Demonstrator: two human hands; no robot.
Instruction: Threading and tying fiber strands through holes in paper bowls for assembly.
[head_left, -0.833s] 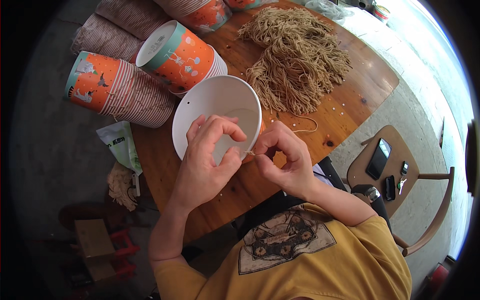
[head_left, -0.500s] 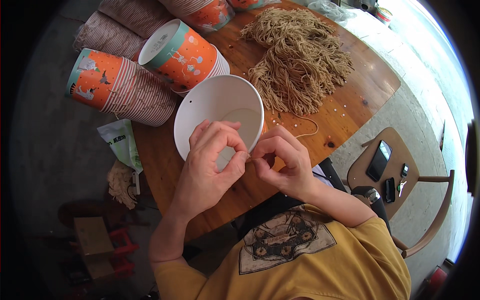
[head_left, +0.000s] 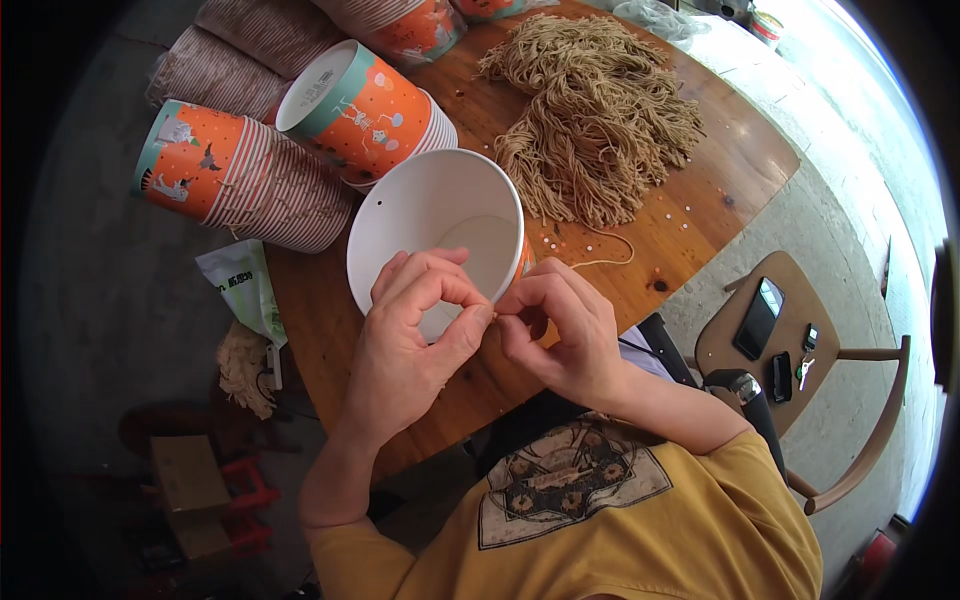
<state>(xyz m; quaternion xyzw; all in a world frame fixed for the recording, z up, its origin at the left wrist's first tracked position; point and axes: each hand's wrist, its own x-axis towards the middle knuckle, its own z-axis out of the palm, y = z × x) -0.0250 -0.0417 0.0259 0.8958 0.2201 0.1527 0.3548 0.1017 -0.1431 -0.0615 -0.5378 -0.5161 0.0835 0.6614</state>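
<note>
A white-lined paper bucket (head_left: 405, 215) stands tilted in front of me, its mouth toward me and a small round hole in its far left wall. At its near rim my left hand (head_left: 415, 325) is closed, thumb and forefinger pinched together. My right hand (head_left: 568, 335) pinches just to the right, fingertips almost touching the left ones. A bit of tan cord shows between the two pinches. Another stretch of tan cord (head_left: 631, 250) curves over the table from the pile toward my right hand, which hides where it ends.
A heap of tan cords (head_left: 600, 120) lies on the wooden table (head_left: 735, 195), with small paper dots beside it. Stacked orange buckets (head_left: 375, 115) fill the far left. A green-white bag (head_left: 243, 285) hangs by the left edge. On the right, a chair (head_left: 725, 315) holds a phone (head_left: 760, 318) and keys.
Both hands have shifted very slightly left, still pinching at the bucket's near rim. The bucket has tipped or slid a little with them.
</note>
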